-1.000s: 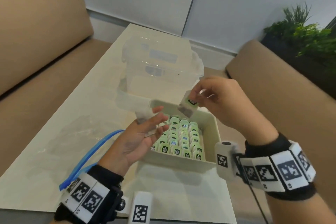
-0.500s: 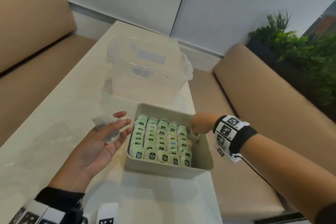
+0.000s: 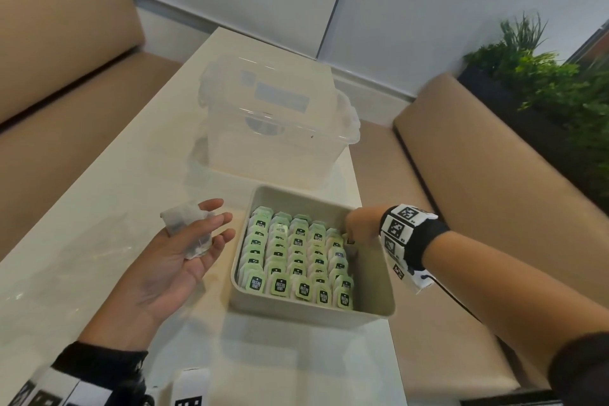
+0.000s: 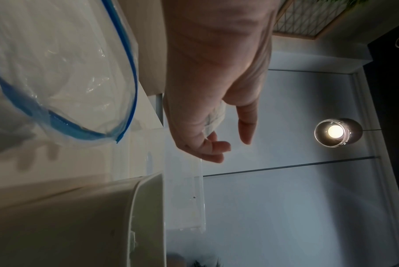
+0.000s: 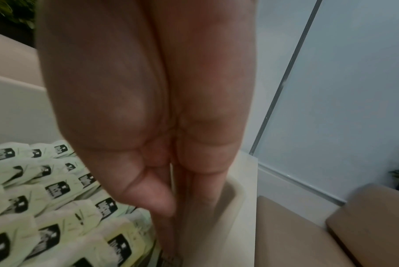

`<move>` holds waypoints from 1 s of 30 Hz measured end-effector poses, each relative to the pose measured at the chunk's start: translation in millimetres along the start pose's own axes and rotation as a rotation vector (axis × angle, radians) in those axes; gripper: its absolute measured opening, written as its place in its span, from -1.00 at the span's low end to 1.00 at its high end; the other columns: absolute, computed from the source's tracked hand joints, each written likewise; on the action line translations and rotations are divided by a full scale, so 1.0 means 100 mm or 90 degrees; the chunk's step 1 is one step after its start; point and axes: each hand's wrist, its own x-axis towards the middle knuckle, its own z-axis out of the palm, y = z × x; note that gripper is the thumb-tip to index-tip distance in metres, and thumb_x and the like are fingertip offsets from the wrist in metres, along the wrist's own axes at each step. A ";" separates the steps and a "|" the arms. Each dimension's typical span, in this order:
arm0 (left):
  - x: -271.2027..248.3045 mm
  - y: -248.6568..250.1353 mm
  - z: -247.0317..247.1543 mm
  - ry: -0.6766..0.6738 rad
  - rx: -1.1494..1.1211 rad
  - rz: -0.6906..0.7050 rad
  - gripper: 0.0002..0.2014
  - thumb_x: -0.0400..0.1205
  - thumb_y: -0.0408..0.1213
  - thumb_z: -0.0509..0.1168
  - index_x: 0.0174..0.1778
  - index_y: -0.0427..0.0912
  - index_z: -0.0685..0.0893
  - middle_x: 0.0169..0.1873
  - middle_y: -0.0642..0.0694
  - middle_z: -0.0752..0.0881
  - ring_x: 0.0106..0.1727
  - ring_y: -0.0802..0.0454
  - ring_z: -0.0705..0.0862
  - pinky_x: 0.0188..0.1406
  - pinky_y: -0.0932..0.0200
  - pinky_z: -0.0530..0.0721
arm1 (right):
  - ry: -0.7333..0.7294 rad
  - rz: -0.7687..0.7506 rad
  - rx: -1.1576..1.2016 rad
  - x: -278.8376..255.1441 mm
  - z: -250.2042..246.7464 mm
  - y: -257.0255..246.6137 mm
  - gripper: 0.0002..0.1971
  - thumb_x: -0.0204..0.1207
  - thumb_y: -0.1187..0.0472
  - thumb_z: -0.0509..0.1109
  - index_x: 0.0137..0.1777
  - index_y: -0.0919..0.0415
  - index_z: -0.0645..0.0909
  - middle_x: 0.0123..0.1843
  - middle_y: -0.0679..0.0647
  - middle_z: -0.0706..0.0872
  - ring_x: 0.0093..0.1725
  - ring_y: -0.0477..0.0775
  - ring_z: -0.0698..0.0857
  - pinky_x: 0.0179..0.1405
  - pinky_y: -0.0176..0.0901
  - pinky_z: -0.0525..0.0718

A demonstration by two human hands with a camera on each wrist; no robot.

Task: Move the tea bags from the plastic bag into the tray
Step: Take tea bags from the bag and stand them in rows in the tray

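Note:
A beige tray (image 3: 313,313) sits on the pale table, filled with rows of green-tagged tea bags (image 3: 296,260). My right hand (image 3: 354,234) reaches down into the tray's right side. Its thumb and fingers pinch a tea bag (image 3: 348,239) beside the last row. In the right wrist view the fingers (image 5: 168,204) point down between the tea bags (image 5: 56,189) and the tray wall (image 5: 234,191). My left hand (image 3: 184,254) lies palm up left of the tray, with loose white tea bags (image 3: 184,224) resting on its relaxed fingers. The blue-zipped plastic bag (image 4: 56,63) lies on the table.
A clear plastic container (image 3: 273,128) stands just behind the tray. Tan sofas flank the table on the left (image 3: 49,76) and right (image 3: 478,208). A planter with greenery (image 3: 543,76) sits at the far right. The table edge runs close to the tray's right side.
My right hand has come down from above the tray's far edge, carrying a tea bag into the tray's right side. The left hand stays palm up and has drifted slightly left.

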 end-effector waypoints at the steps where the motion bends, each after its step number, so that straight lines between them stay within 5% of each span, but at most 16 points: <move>1: 0.00 -0.01 0.01 -0.002 0.003 0.000 -0.65 0.26 -0.37 0.43 -0.02 -0.15 0.73 -0.26 -0.09 0.80 -0.31 0.08 0.79 -0.40 0.38 0.69 | 0.005 -0.003 0.004 0.00 0.01 0.00 -0.70 0.64 0.28 0.17 0.20 0.45 0.61 -0.06 0.22 0.57 -0.09 0.12 0.50 0.14 -0.04 0.58; 5: 0.00 -0.03 0.01 -0.006 0.003 -0.003 -0.69 0.33 -0.39 0.36 0.00 -0.16 0.71 -0.28 -0.09 0.80 -0.31 0.10 0.78 -0.37 0.38 0.70 | 0.015 -0.016 0.023 -0.05 0.04 0.00 -0.71 0.63 0.33 0.16 0.21 0.45 0.61 -0.07 0.19 0.53 -0.09 0.11 0.48 0.15 -0.06 0.57; 10: 0.01 -0.07 0.02 -0.017 -0.001 -0.006 -0.69 0.34 -0.41 0.34 0.00 -0.17 0.70 -0.29 -0.09 0.79 -0.32 0.10 0.77 -0.37 0.38 0.71 | 0.033 -0.008 0.017 -0.15 0.03 0.04 -0.72 0.58 0.37 0.16 0.17 0.44 0.63 -0.09 0.21 0.57 -0.12 0.12 0.49 -0.13 -0.17 0.47; 13: 0.01 -0.09 0.03 -0.030 -0.002 -0.005 -0.70 0.34 -0.41 0.34 0.00 -0.17 0.70 -0.29 -0.09 0.78 -0.33 0.09 0.77 -0.35 0.38 0.71 | 0.040 -0.006 0.020 -0.17 0.04 0.06 -0.69 0.57 0.38 0.16 0.21 0.42 0.63 0.12 0.27 0.70 -0.08 0.16 0.56 0.01 -0.11 0.58; 16: 0.01 -0.08 0.03 -0.033 0.004 -0.002 -0.70 0.33 -0.39 0.36 -0.01 -0.16 0.71 -0.29 -0.09 0.79 -0.32 0.08 0.77 -0.28 0.37 0.73 | 0.089 -0.011 0.033 -0.21 0.02 0.04 -0.61 0.55 0.43 0.10 0.30 0.38 0.60 0.26 0.27 0.67 0.18 0.23 0.64 0.19 -0.08 0.59; 19: 0.01 -0.08 0.01 -0.031 0.009 -0.002 -0.61 0.17 -0.35 0.52 -0.06 -0.15 0.74 -0.25 -0.12 0.79 -0.31 0.06 0.78 -0.32 0.37 0.72 | 0.029 -0.020 -0.011 -0.23 0.03 -0.05 -0.65 0.64 0.38 0.05 0.29 0.44 0.57 0.29 0.30 0.64 0.23 0.26 0.61 0.26 -0.06 0.53; 23: 0.01 -0.07 -0.01 -0.038 0.020 0.012 -0.18 -0.34 -0.17 0.76 -0.08 -0.14 0.78 -0.22 -0.14 0.80 -0.27 0.01 0.79 -0.30 0.33 0.73 | -0.063 -0.013 -0.114 -0.17 0.09 -0.12 -0.64 0.68 0.25 0.09 0.38 0.38 0.49 0.37 0.26 0.58 0.30 0.26 0.58 0.34 0.02 0.49; 30: 0.03 -0.04 -0.09 -0.042 0.017 0.018 -0.09 -0.40 -0.15 0.76 -0.03 -0.15 0.76 -0.22 -0.13 0.80 -0.26 0.01 0.79 -0.31 0.33 0.73 | -0.130 0.019 -0.124 -0.07 0.12 -0.20 -0.58 0.68 0.13 0.16 0.48 0.29 0.42 0.48 0.20 0.47 0.46 0.23 0.46 0.44 0.05 0.41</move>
